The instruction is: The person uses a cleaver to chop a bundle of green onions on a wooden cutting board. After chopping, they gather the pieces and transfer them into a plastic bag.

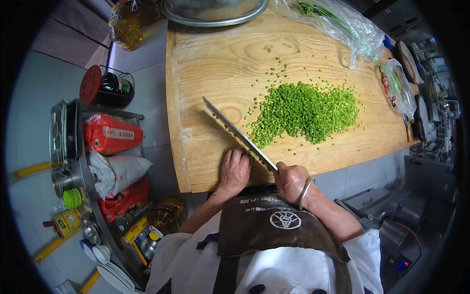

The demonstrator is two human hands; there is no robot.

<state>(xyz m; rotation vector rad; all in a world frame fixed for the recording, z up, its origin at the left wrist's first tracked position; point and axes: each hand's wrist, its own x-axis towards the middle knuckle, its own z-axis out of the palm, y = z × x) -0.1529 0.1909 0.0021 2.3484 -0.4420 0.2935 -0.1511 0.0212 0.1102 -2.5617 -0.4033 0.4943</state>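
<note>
My right hand (292, 181) is wrapped round the handle of a kitchen knife, and a metal bangle circles that wrist. The knife's long blade (235, 130) slants away to the far left over the wooden board, with small green bits along its near side. Close against the blade is my left hand (235, 171), its fingers bent and held together; whatever lies under the fingertips is hidden. A broad heap of finely chopped green onions (306, 112) spreads to the right of the blade, pale at its right end, with loose bits scattered round it.
The wooden board (205, 63) carries a large metal-rimmed bowl (215, 19) at its far edge. Plastic bags (342, 29) with green stalks lie far right. Left stands a shelf with a red package (112, 134), a white sack (120, 171) and plates (115, 279). Oil bottles (126, 34) stand far left.
</note>
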